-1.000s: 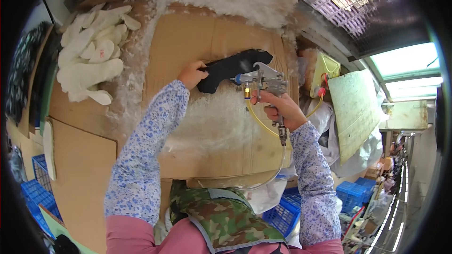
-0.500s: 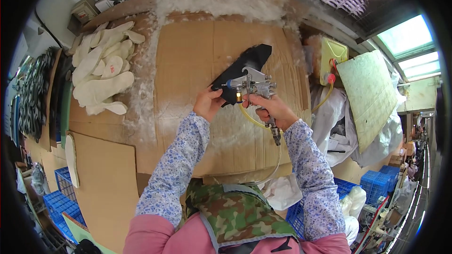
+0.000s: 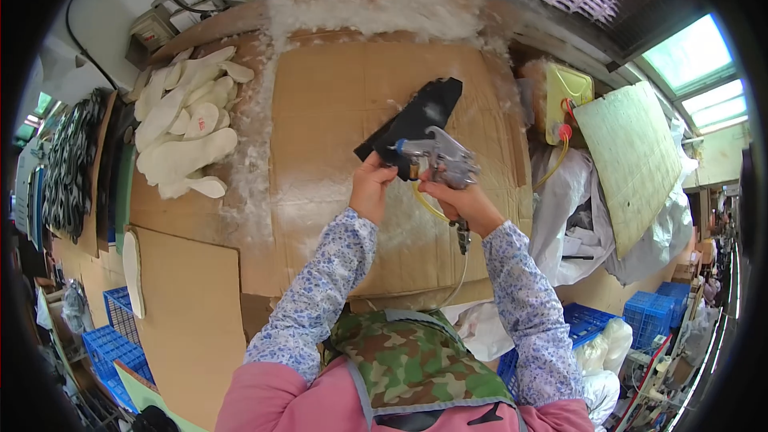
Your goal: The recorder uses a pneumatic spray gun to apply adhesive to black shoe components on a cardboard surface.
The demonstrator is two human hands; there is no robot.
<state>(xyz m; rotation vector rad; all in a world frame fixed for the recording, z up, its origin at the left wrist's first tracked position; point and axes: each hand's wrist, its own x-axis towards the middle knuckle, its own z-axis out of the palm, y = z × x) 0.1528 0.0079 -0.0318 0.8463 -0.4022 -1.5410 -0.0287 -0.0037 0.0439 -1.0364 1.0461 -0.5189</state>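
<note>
1. Piece [image 3: 432, 104], black and thin, is over the far half of the cardboard [image 3: 320, 96] on the surface [image 3: 164, 212]. It slants, one end toward the cardboard's far right corner, the other toward its near left corner. A paler patch shows on its far part.
2. Left hand [image 3: 374, 188] is grasping the near left end of the piece between thumb and fingers. Whether that end is raised off the cardboard, I cannot tell.
3. Right hand [image 3: 464, 204] is clenched around the handle of the spray gun [image 3: 444, 156]. The gun's blue-ringed nozzle [image 3: 400, 146] faces left, in front of the near half of the piece; whether the two touch, I cannot tell.
4. Clear tube [image 3: 458, 280] runs from the foot of the handle over the near edge of the surface. A yellow hose [image 3: 430, 204] curves below the gun.
5. White insoles [image 3: 184, 120] lie heaped toward the far left corner of the surface, well apart from the piece.
6. Fluff [image 3: 376, 0] coats the surface along the cardboard's far edge and, more thinly, its left edge.
7. Yellow can [image 3: 570, 88] with a red cap [image 3: 563, 133] stands beyond the cardboard's right edge, near its far corner. A pale board [image 3: 632, 160] leans just beside it, over white plastic [image 3: 576, 192].
8. Camouflage apron [image 3: 416, 364] covers the person's front at the near edge.
</note>
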